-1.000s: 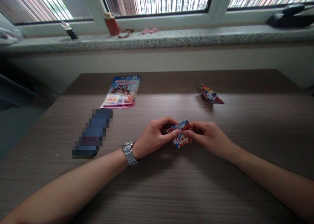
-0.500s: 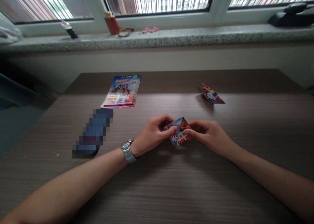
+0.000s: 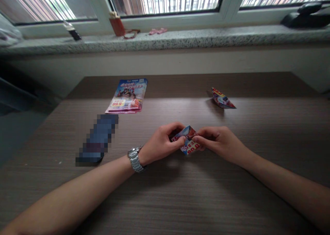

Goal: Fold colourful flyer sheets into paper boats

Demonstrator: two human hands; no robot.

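Note:
A small piece of folded printed paper [image 3: 189,145], blue, red and yellow, is held between my two hands above the table. My left hand [image 3: 166,138], with a metal watch [image 3: 135,159] on its wrist, pinches the paper's left side, thumb on top. On the other side, my right hand [image 3: 218,140] grips the right edge between thumb and fingers. Some fingertips of both hands are hidden behind the paper. Further back to the right stands another folded paper piece [image 3: 222,99], shaped like a little boat.
A stack of printed flyers [image 3: 129,96] lies at the back left of the wooden table [image 3: 165,200]. In front of it is a dark, pixelated flat object [image 3: 99,137]. On the stone sill [image 3: 193,39] stand a red container [image 3: 117,25], a small bottle [image 3: 73,30] and a black object [image 3: 306,17].
The folded paper has tilted and sunk slightly toward me, showing more of its yellow lettering. Both hands keep their hold and have shifted only a little.

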